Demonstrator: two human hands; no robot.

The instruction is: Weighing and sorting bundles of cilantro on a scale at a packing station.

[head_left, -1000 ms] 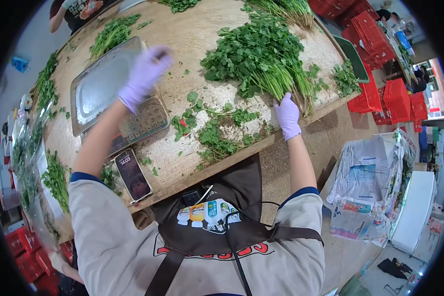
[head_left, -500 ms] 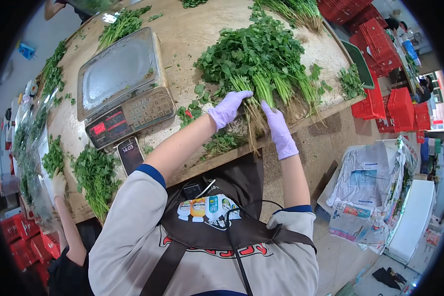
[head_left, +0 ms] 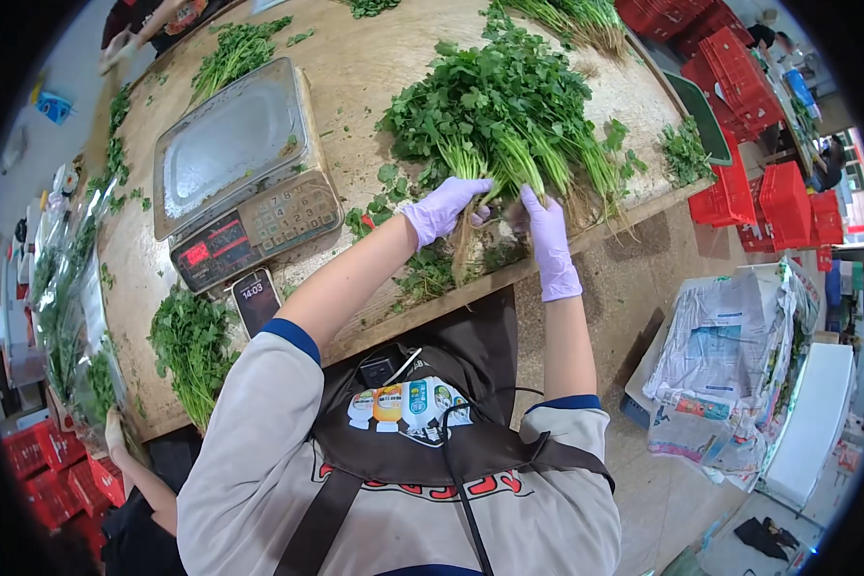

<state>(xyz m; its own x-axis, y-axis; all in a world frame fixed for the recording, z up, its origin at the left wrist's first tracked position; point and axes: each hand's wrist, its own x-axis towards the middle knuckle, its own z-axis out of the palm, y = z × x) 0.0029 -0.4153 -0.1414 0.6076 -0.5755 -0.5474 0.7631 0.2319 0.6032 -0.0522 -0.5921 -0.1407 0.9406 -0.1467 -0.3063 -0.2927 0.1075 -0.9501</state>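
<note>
A big heap of leafy green coriander lies on the wooden table in front of me, leaves away from me and pale roots toward the near edge. My left hand, in a lilac glove, is closed round a small bunch of stems just above the roots. Beside it on the right, my right hand, gloved alike, pinches another clump of stems near its base. Thin brown roots hang between the two hands. Some of the fingertips are hidden by stems and roots.
A digital scale stands at left on the table, with a phone against its near side. Another coriander bunch lies near the left edge. Red crates and a newspaper-lined box are at right. Co-workers' arms show at left.
My right hand has shifted slightly right and up, so the gap between my hands is wider. At left, a co-worker's hand has moved nearer the table edge; another's arms have come into view at upper left.
</note>
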